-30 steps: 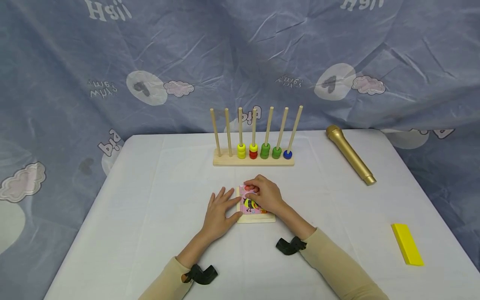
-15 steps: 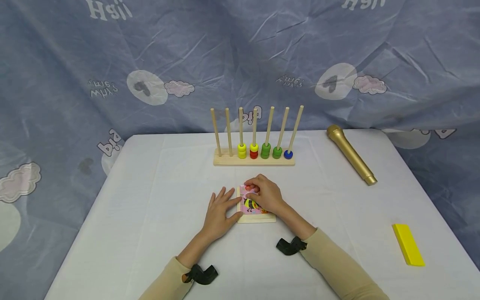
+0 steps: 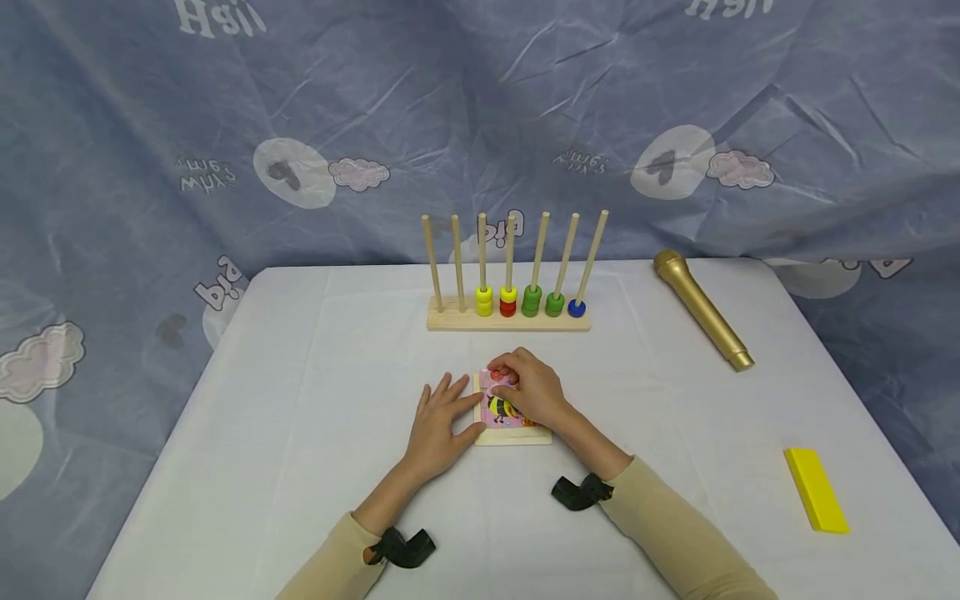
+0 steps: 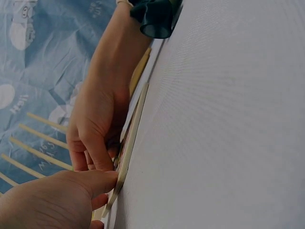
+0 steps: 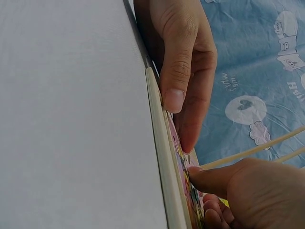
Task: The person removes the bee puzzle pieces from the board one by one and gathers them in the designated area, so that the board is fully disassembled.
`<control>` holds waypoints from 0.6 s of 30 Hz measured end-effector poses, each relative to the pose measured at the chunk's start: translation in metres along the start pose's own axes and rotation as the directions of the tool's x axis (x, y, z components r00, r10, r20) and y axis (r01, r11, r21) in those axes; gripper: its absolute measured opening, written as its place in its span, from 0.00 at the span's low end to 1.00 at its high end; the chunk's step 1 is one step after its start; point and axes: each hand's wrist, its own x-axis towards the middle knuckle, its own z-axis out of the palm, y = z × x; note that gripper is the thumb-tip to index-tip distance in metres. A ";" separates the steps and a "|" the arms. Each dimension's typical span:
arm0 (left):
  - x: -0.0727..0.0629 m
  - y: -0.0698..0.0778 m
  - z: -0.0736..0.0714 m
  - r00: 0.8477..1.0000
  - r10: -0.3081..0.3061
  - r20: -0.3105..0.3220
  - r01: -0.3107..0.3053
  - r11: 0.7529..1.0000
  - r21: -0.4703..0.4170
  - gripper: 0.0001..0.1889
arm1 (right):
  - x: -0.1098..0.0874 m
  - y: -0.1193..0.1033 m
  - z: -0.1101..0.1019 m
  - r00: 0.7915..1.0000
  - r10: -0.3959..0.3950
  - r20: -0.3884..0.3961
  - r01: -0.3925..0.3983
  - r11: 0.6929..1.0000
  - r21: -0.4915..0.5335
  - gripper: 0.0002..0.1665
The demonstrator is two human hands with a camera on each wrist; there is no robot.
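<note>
A small bee picture puzzle (image 3: 500, 409) in a pale wooden frame (image 3: 513, 437) lies flat on the white table. At its left edge, my left hand (image 3: 437, 432) rests with fingers spread, the index finger and thumb touching the frame. From the right, my right hand (image 3: 534, 388) reaches over the puzzle, its fingers bent and its thumb and fingertips on the upper part of the picture. In the right wrist view, the right thumb (image 5: 209, 179) lies against the picture face. Much of the puzzle's right side is hidden under this hand.
Behind the puzzle stands a wooden peg rack (image 3: 510, 322) with yellow, red, green and blue beads. A golden microphone (image 3: 703, 310) lies at the back right, and a yellow block (image 3: 817, 490) near the right edge. A blue-grey printed cloth (image 3: 450, 100) hangs behind the table.
</note>
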 end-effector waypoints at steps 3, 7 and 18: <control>-0.001 0.000 0.000 1.000 0.002 -0.004 -0.002 1.000 -0.003 0.23 | -0.001 -0.001 0.000 1.000 -0.002 0.002 0.002 1.000 -0.015 0.23; -0.001 0.001 0.000 1.000 0.003 -0.008 -0.003 1.000 -0.002 0.23 | -0.001 -0.002 0.000 1.000 -0.005 0.003 0.005 0.999 -0.032 0.23; -0.001 -0.001 0.001 1.000 -0.008 -0.002 0.008 1.000 0.006 0.23 | 0.000 -0.001 0.001 1.000 -0.001 0.003 0.001 1.000 0.002 0.19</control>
